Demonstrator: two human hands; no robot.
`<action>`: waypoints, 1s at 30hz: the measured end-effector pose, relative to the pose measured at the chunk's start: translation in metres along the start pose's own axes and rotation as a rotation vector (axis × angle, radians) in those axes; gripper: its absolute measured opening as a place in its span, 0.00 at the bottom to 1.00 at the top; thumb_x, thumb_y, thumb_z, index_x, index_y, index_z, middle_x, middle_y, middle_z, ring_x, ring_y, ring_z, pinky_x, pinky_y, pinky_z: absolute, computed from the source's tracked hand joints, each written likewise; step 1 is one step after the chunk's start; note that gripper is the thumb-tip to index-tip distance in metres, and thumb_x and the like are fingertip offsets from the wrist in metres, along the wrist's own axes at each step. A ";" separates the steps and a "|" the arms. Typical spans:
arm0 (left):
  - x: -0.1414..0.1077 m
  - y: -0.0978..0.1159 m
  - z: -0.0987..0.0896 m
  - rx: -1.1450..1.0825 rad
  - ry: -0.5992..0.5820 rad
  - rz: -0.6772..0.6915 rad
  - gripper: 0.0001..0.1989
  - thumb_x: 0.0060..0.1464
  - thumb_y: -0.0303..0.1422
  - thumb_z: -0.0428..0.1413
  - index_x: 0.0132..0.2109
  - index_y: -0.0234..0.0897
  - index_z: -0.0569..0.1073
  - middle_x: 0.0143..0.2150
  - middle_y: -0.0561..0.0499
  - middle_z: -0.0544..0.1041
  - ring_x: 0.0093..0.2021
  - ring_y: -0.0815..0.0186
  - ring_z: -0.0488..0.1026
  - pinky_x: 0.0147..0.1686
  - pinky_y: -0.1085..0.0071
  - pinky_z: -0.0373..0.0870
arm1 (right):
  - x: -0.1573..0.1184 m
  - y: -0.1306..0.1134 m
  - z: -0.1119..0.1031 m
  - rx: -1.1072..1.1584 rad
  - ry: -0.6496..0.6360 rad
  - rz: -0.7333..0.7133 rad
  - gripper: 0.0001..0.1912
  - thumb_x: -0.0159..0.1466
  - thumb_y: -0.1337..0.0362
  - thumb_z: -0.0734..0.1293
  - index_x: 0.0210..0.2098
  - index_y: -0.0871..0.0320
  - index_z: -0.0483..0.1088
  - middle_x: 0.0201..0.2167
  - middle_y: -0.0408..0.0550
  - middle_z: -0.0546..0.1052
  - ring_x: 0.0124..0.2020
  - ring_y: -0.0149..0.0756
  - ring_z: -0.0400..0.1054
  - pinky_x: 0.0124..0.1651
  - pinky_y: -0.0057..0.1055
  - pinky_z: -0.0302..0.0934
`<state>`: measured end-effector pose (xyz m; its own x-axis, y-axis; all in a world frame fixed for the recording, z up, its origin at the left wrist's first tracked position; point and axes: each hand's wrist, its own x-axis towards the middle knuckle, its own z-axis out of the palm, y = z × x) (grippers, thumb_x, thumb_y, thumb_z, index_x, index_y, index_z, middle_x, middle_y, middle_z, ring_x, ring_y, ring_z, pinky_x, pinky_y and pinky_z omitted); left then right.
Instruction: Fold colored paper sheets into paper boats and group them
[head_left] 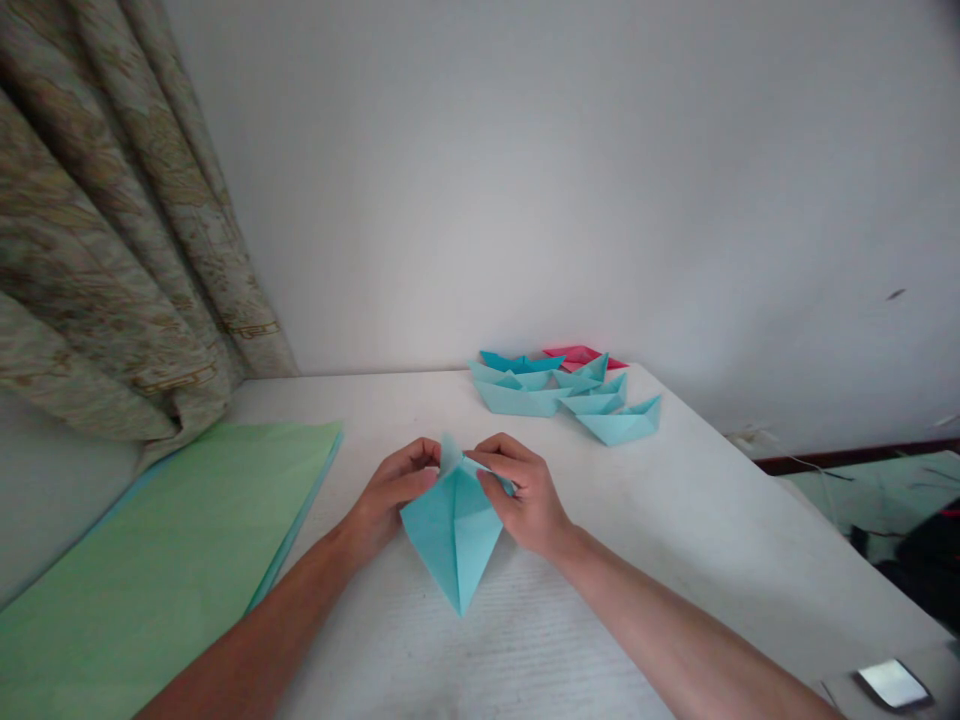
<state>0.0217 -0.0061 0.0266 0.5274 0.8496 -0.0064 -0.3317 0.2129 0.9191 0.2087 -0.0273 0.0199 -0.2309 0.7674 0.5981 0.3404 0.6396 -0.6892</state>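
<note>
A light blue folded paper (pixel 456 530) is held up above the white table, a creased kite shape with its point toward me. My left hand (pixel 397 490) pinches its upper left edge between thumb and fingers. On the upper right edge my right hand (pixel 523 488) grips the same paper, thumb in front. A small flap stands up between the two hands, slightly blurred. Behind them, near the wall, sit several light blue paper boats (pixel 521 400), a darker blue one (pixel 521 362) and a pink one (pixel 581 357).
Large green paper sheets (pixel 187 540), with blue ones underneath, lie on the table (pixel 375 405) at the left. A patterned curtain (pixel 112 240) hangs above them. The table's right edge slants toward me, with a shiny rectangular object (pixel 894 684) at the lower right.
</note>
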 end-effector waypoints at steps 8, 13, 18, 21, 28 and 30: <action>0.003 -0.006 -0.003 0.082 0.064 0.024 0.13 0.50 0.41 0.59 0.34 0.34 0.71 0.27 0.52 0.70 0.25 0.70 0.65 0.26 0.75 0.60 | -0.002 0.004 0.002 0.011 -0.054 -0.030 0.21 0.63 0.74 0.58 0.49 0.48 0.72 0.36 0.47 0.69 0.33 0.31 0.66 0.34 0.29 0.63; 0.003 -0.007 -0.006 0.115 0.085 0.047 0.15 0.49 0.44 0.59 0.32 0.36 0.70 0.27 0.54 0.68 0.24 0.71 0.61 0.24 0.76 0.56 | -0.003 0.004 0.001 -0.016 -0.112 -0.029 0.26 0.60 0.78 0.56 0.50 0.49 0.71 0.37 0.47 0.67 0.33 0.31 0.64 0.36 0.30 0.63; 0.004 -0.006 -0.007 0.249 0.023 0.042 0.17 0.47 0.46 0.59 0.30 0.35 0.70 0.24 0.55 0.64 0.24 0.71 0.58 0.23 0.75 0.52 | -0.002 0.000 -0.003 -0.042 -0.171 -0.078 0.25 0.55 0.79 0.56 0.43 0.52 0.75 0.43 0.49 0.66 0.37 0.33 0.62 0.41 0.34 0.63; 0.005 -0.005 -0.007 0.345 0.003 0.059 0.17 0.48 0.46 0.58 0.28 0.34 0.69 0.24 0.55 0.64 0.24 0.71 0.58 0.24 0.75 0.52 | -0.002 -0.005 -0.006 -0.079 -0.214 -0.126 0.17 0.54 0.76 0.61 0.37 0.55 0.75 0.48 0.51 0.64 0.46 0.40 0.60 0.50 0.42 0.60; 0.004 -0.007 -0.008 0.469 0.009 0.109 0.14 0.52 0.43 0.57 0.32 0.35 0.73 0.28 0.52 0.71 0.29 0.67 0.66 0.30 0.74 0.61 | -0.001 -0.014 -0.009 -0.226 -0.241 -0.218 0.07 0.60 0.62 0.66 0.28 0.57 0.73 0.54 0.52 0.61 0.52 0.46 0.58 0.53 0.48 0.57; 0.003 -0.006 -0.008 0.483 0.032 0.178 0.13 0.53 0.41 0.56 0.40 0.36 0.75 0.36 0.49 0.75 0.37 0.62 0.71 0.37 0.71 0.64 | -0.001 -0.012 -0.008 -0.229 -0.163 -0.194 0.07 0.61 0.63 0.65 0.28 0.56 0.73 0.53 0.53 0.62 0.52 0.46 0.58 0.53 0.48 0.57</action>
<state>0.0192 -0.0012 0.0178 0.4691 0.8683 0.1612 -0.0104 -0.1770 0.9842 0.2122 -0.0355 0.0307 -0.4478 0.6415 0.6228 0.4672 0.7618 -0.4488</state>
